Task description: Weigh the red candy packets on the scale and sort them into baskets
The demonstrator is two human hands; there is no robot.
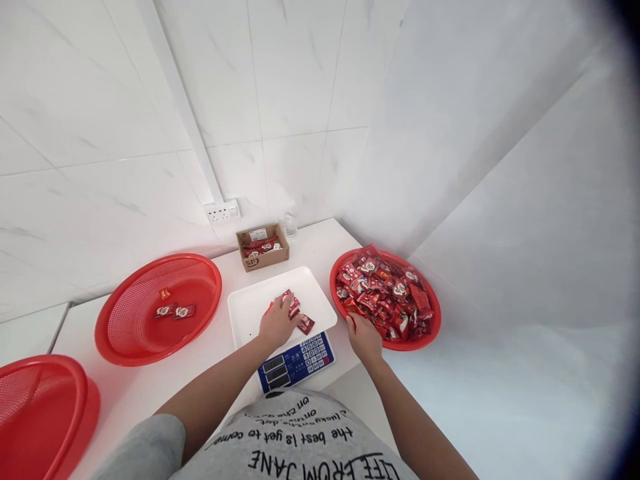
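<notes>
My left hand [277, 325] rests on the white tray [260, 303] of a scale [296, 361], its fingers curled over a few red packets [291, 302]; one more red packet [305, 324] lies just right of it. My right hand [363, 335] is at the near rim of a red basket [430, 333] heaped with red packets [387, 293], fingers curled, with a bit of red at the fingertips.
A red mesh basket [130, 333] at the left holds three packets [175, 310]. Another red basket [35, 407] sits at the lower left. A small cardboard box [263, 257], a clear bottle [291, 224] and a wall socket [222, 213] are at the back.
</notes>
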